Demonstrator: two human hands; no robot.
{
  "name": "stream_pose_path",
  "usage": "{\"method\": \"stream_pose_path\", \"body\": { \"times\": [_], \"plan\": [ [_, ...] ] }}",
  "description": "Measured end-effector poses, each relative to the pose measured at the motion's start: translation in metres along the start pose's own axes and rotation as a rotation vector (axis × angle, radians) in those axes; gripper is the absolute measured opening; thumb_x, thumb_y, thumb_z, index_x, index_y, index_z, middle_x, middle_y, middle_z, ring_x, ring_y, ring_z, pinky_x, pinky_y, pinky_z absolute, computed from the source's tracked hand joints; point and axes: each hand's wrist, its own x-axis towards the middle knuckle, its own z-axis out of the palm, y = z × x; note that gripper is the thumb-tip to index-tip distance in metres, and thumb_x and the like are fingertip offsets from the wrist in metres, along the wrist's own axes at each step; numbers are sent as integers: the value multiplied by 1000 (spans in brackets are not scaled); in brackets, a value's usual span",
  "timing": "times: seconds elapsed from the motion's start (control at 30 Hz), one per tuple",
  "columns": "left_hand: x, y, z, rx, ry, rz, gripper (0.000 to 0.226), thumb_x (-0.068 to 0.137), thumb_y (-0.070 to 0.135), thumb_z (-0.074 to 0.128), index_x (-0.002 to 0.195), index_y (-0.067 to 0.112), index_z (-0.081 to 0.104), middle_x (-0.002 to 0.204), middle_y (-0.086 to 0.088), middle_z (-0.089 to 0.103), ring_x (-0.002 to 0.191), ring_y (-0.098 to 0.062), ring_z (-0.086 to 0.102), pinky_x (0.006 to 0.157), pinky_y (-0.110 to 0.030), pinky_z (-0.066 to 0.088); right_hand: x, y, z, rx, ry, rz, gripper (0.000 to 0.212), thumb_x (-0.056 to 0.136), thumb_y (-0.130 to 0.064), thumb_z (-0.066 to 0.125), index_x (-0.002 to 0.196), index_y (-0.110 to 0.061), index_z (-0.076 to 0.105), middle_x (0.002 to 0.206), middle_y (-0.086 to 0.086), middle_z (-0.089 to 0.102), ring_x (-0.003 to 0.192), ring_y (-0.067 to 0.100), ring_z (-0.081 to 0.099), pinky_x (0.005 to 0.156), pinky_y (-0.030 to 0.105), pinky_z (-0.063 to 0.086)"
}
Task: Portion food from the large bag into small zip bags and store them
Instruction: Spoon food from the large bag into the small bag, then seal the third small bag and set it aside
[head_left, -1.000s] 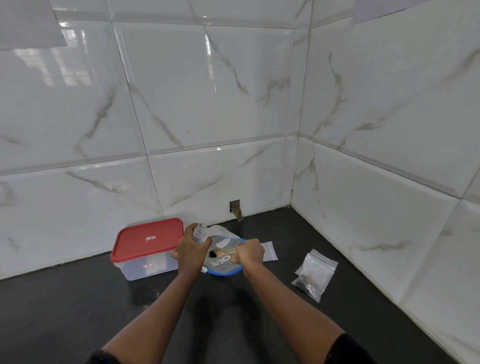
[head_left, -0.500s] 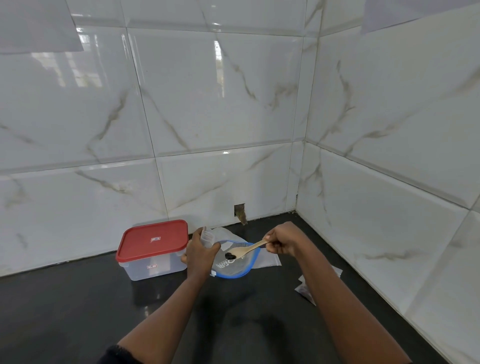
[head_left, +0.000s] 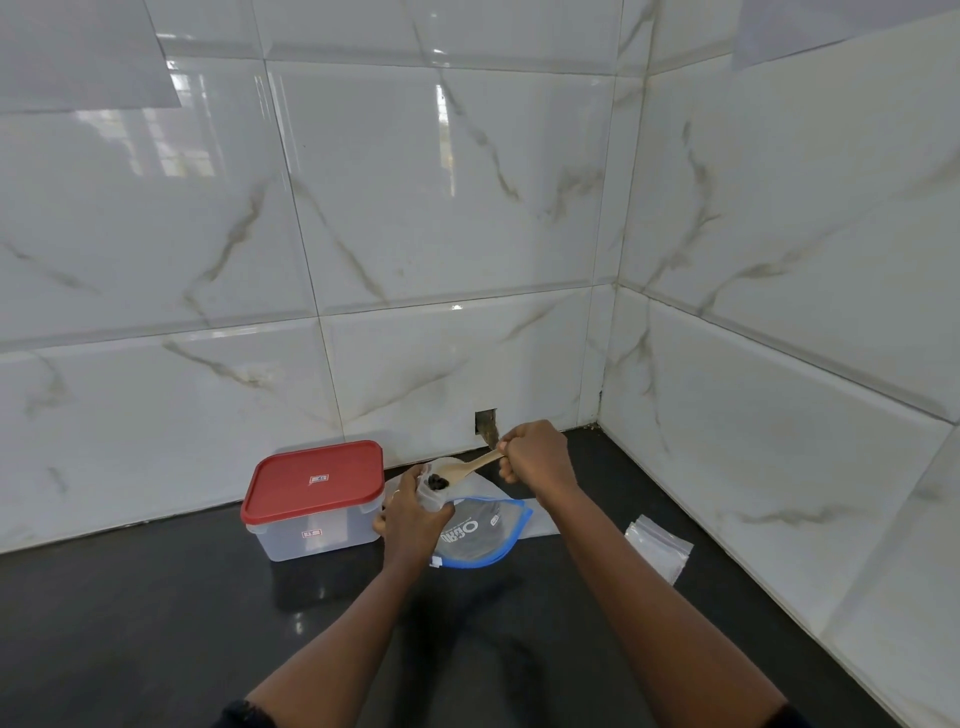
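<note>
My left hand (head_left: 413, 512) grips a small clear zip bag (head_left: 432, 493) held upright by its mouth. My right hand (head_left: 532, 457) holds a wooden spoon (head_left: 470, 467) by its handle, the bowl tipped over the small bag's mouth with dark food pieces (head_left: 439, 483) at it. The large blue-edged food bag (head_left: 480, 532) lies flat on the black counter (head_left: 156, 623) just below and right of my left hand.
A clear plastic box with a red lid (head_left: 314, 488) stands left of my left hand, against the tiled wall. A pile of small clear zip bags (head_left: 657, 545) lies to the right near the side wall. Another flat clear bag (head_left: 540, 522) lies behind the large bag.
My right hand lifted the spoon with food out of the large bag and brought it up and left to the mouth of the small bag in my left hand.
</note>
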Motion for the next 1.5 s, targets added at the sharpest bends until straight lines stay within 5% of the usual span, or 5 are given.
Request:
{"method": "stream_pose_path", "body": {
  "times": [0.2,0.57,0.87,1.17,1.5],
  "plan": [
    [3,-3,0,-6,1,-12,74,76,25,75,139,18,36,141,-7,46,130,-29,42,111,-49,30,-7,-1,9,-366,2,-367,24,96,-9,50,109,-4,69,101,14,71,83,19,66,83,24,53],
    [3,-1,4,-23,40,-16,71,78,30,73,138,16,37,139,-8,48,127,-30,46,109,-50,33,-17,2,4,-603,-55,-728,30,94,-3,49,118,-7,67,111,11,70,97,22,65,91,25,50],
    [6,5,0,-60,45,-49,66,81,24,70,138,19,37,138,-6,48,125,-27,47,111,-51,28,-11,4,-9,-513,230,-446,27,91,-7,48,102,-4,72,96,12,73,88,24,66,81,31,53],
    [3,11,-2,-59,32,-28,61,83,26,69,136,19,38,137,-5,49,123,-27,49,109,-50,32,-7,27,-6,-213,31,130,12,89,-8,48,80,-4,55,81,12,57,57,15,53,44,19,46],
    [-19,3,-4,-190,-126,82,56,83,-4,59,134,12,40,133,-9,47,114,-16,48,90,-22,41,-34,111,69,-318,-8,-5,22,94,-13,52,102,-3,69,97,9,70,79,10,62,72,19,52]
  ]
}}
